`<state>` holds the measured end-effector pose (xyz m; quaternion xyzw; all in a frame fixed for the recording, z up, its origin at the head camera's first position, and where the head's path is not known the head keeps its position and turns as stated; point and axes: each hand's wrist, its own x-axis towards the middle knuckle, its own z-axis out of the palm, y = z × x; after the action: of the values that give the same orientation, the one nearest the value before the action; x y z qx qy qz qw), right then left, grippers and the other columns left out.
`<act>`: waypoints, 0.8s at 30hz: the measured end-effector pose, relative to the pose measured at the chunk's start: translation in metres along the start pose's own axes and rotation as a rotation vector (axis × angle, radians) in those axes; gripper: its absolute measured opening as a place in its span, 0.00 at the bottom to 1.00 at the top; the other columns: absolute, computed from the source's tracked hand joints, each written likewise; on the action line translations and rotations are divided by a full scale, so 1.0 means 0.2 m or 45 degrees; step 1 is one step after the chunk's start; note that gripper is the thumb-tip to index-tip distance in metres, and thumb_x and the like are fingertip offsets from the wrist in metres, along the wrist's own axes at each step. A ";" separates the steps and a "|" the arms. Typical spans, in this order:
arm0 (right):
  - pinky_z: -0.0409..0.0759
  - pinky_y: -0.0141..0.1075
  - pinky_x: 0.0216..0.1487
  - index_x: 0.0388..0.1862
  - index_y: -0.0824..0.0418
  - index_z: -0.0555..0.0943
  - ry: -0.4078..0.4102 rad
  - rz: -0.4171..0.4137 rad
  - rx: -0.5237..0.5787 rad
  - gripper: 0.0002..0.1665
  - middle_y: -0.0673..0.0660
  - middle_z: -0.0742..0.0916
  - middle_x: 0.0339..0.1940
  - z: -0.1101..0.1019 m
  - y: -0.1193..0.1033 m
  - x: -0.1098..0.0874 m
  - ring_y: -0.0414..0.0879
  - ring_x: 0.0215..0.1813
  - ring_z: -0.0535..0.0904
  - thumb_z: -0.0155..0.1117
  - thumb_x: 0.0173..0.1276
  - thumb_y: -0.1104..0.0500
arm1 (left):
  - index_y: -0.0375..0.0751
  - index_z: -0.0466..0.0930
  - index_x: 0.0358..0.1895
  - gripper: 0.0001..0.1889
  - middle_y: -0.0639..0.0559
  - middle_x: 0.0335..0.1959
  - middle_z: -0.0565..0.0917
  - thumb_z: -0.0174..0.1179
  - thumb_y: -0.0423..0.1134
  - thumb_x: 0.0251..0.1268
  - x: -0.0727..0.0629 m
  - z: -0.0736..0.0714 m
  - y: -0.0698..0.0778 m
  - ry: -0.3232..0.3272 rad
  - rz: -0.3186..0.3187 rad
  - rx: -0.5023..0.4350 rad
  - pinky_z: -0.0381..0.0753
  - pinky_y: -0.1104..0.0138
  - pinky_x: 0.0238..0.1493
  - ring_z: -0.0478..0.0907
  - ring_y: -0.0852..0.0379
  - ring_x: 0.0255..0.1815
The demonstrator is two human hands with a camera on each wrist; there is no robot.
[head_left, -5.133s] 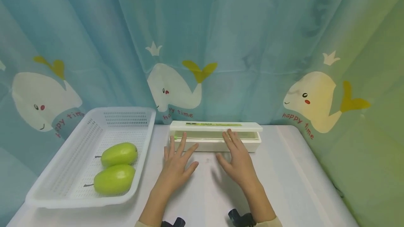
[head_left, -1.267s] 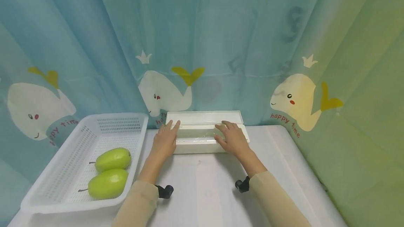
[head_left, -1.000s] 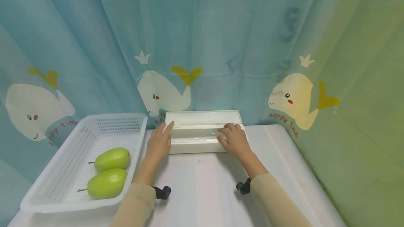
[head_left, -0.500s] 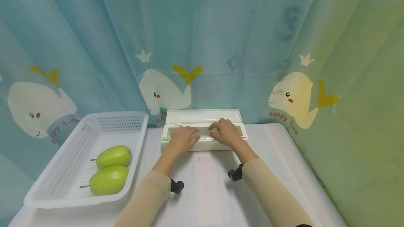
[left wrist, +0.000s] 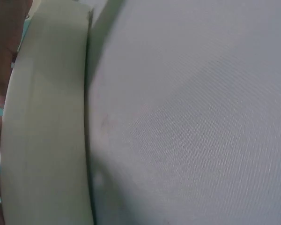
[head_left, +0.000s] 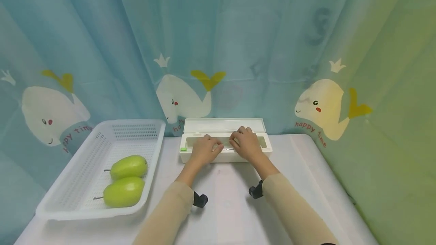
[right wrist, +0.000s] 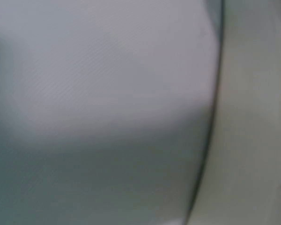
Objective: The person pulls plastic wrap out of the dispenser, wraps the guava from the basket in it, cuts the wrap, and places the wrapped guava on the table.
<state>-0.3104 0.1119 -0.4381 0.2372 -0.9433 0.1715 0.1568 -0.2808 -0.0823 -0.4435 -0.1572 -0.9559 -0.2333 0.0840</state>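
Observation:
A long white cling film dispenser (head_left: 226, 157) lies at the back of the table with its lid (head_left: 225, 125) raised. A small green slider (head_left: 184, 149) sits at its front left corner. Over the opening, my left hand (head_left: 203, 150) curls thumb and forefinger together, seemingly pinching the clear film. Close beside it, my right hand (head_left: 247, 144) has bent fingers and thumb at the film too. The film between the fingertips is hard to make out. The left wrist view shows the dispenser's front wall (left wrist: 47, 122) with fingers at the left edge; the right wrist view shows the wall (right wrist: 253, 117), blurred.
On the left stands a white perforated basket (head_left: 154, 171) holding two green pear-like fruits (head_left: 129, 166) with stems. A blue-green whale-print curtain (head_left: 238, 48) hangs directly behind the dispenser. White cloth (head_left: 225, 214) covers the table.
The dispenser's lid has swung from partly raised to fully back. My left hand has moved right from the dispenser's left end to its middle; both hands have drawn together, with fingers more curled.

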 end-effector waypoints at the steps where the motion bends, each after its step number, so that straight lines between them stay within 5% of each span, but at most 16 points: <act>1: 0.77 0.52 0.44 0.38 0.54 0.84 0.035 -0.024 0.000 0.07 0.56 0.82 0.42 0.00 0.01 -0.01 0.57 0.47 0.75 0.65 0.72 0.53 | 0.50 0.84 0.46 0.12 0.46 0.42 0.81 0.57 0.51 0.73 0.00 0.00 0.01 0.008 -0.005 0.009 0.80 0.53 0.39 0.78 0.45 0.43; 8: 0.77 0.51 0.56 0.39 0.57 0.80 0.132 -0.120 0.104 0.07 0.55 0.87 0.48 0.02 0.06 -0.04 0.56 0.54 0.79 0.60 0.75 0.55 | 0.46 0.76 0.40 0.07 0.50 0.37 0.85 0.60 0.45 0.72 0.00 -0.02 0.02 0.049 -0.014 -0.092 0.79 0.58 0.35 0.78 0.52 0.33; 12: 0.78 0.50 0.59 0.42 0.56 0.82 0.129 -0.210 0.094 0.06 0.53 0.88 0.50 0.01 0.09 -0.06 0.54 0.56 0.81 0.62 0.74 0.54 | 0.46 0.76 0.40 0.04 0.49 0.41 0.86 0.59 0.40 0.73 -0.01 -0.03 0.02 0.069 -0.048 -0.187 0.81 0.57 0.41 0.80 0.53 0.37; 18: 0.82 0.44 0.44 0.39 0.53 0.81 0.121 -0.341 0.037 0.06 0.48 0.89 0.36 -0.04 0.12 -0.05 0.48 0.44 0.81 0.70 0.67 0.57 | 0.46 0.75 0.39 0.04 0.50 0.40 0.86 0.60 0.39 0.72 -0.01 -0.01 0.00 0.110 -0.028 -0.242 0.80 0.58 0.42 0.80 0.52 0.40; 24: 0.75 0.39 0.32 0.41 0.53 0.87 0.051 -0.444 -0.005 0.06 0.48 0.84 0.29 -0.09 0.14 -0.02 0.46 0.34 0.74 0.70 0.66 0.56 | 0.45 0.76 0.38 0.04 0.50 0.39 0.86 0.61 0.37 0.70 -0.02 0.00 -0.01 0.139 -0.010 -0.298 0.80 0.58 0.43 0.79 0.52 0.40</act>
<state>-0.3174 0.1446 -0.4310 0.3935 -0.8848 0.1446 0.2035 -0.2774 -0.0844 -0.4446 -0.1492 -0.9168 -0.3517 0.1160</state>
